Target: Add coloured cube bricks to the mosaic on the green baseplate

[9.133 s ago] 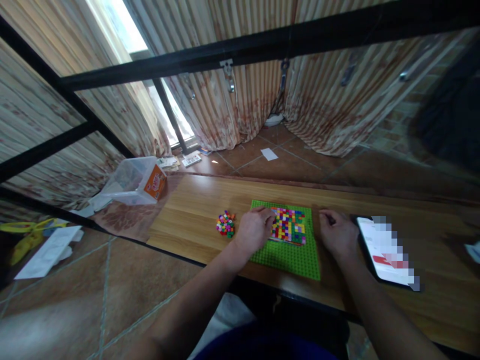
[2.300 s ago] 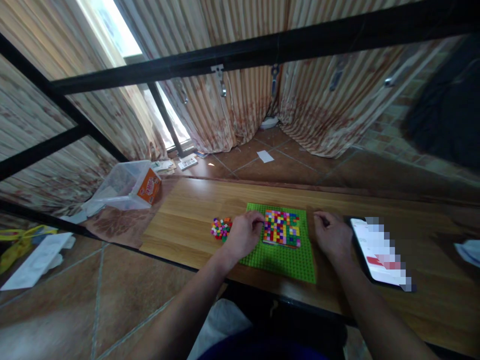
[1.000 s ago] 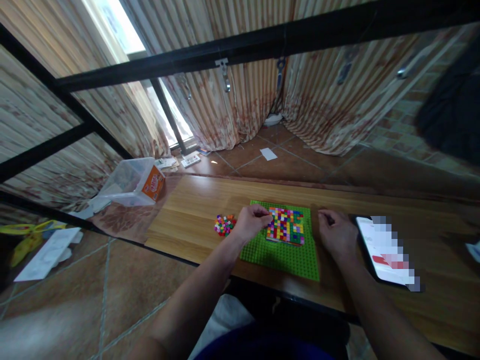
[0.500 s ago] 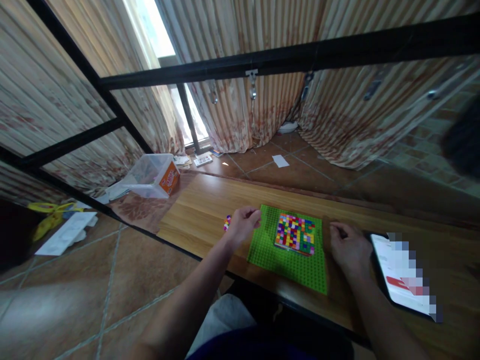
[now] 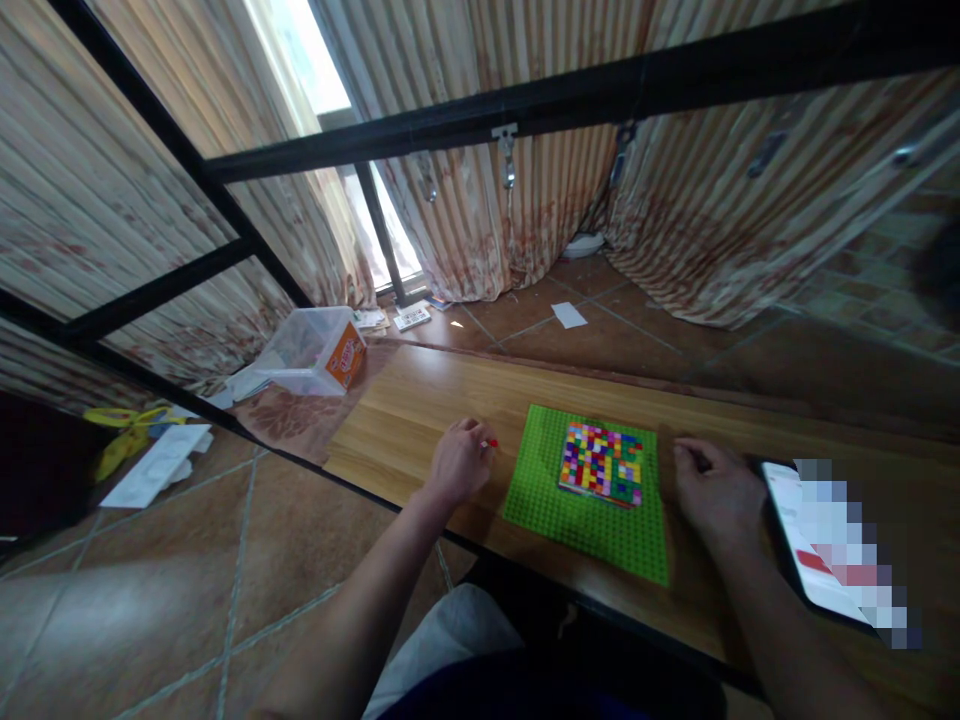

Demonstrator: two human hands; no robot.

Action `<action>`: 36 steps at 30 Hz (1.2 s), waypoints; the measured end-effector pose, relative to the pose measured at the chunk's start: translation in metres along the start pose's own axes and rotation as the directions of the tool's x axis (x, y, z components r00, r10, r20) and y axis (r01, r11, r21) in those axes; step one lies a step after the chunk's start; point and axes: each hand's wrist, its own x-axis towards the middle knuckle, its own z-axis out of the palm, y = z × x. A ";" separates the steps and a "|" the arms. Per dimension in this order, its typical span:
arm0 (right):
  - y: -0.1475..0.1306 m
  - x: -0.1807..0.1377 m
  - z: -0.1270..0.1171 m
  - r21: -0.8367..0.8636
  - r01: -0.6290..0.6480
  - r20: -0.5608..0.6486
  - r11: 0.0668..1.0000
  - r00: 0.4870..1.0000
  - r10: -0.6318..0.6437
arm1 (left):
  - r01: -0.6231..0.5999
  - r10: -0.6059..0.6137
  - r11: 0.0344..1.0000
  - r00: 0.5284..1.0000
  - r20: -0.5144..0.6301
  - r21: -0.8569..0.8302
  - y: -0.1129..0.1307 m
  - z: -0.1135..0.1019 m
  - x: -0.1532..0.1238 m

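My left hand (image 5: pixel 461 462) is closed low over the wooden table, left of the green baseplate (image 5: pixel 532 500). At its fingertips shows a small red toy brick (image 5: pixel 493 443) with a bit of white beside it; any other loose bricks there are hidden by the hand. On the baseplate lies a block of many-coloured small bricks (image 5: pixel 600 465), packed closely, with mostly green gaps toward its right side. My right hand (image 5: pixel 716 495) rests on the table right of the baseplate, fingers curled; whatever is inside them is hidden.
A phone (image 5: pixel 817 560) with a lit screen lies to the right of my right hand. A clear plastic box (image 5: pixel 311 350) with an orange label stands on the floor beyond the table's (image 5: pixel 405 400) left end. A black metal bar (image 5: pixel 450 125) crosses above, before curtains.
My left hand has moved left, from the baseplate's left edge to where the loose bricks lay, and now covers that spot. The right hand stays put; the view has shifted slightly.
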 end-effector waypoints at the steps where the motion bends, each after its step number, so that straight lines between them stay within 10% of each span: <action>1: 0.000 0.000 0.000 0.003 0.002 -0.003 1.000 1.000 -0.002 | -0.017 0.016 0.999 1.000 0.013 0.047 0.002 0.001 0.002; 9: -0.005 0.000 -0.002 0.043 -0.006 -0.007 0.999 1.000 0.006 | -0.079 0.071 0.986 0.996 0.056 0.149 0.003 0.007 0.016; 20: -0.005 0.000 0.000 0.049 -0.002 -0.024 0.999 1.000 0.003 | -0.215 0.202 0.928 0.977 -0.074 -0.305 0.059 0.006 0.010; 36: -0.011 0.000 -0.004 0.064 -0.022 -0.017 0.998 1.000 0.023 | -0.226 0.187 0.913 0.972 -0.143 -0.338 0.081 0.024 0.007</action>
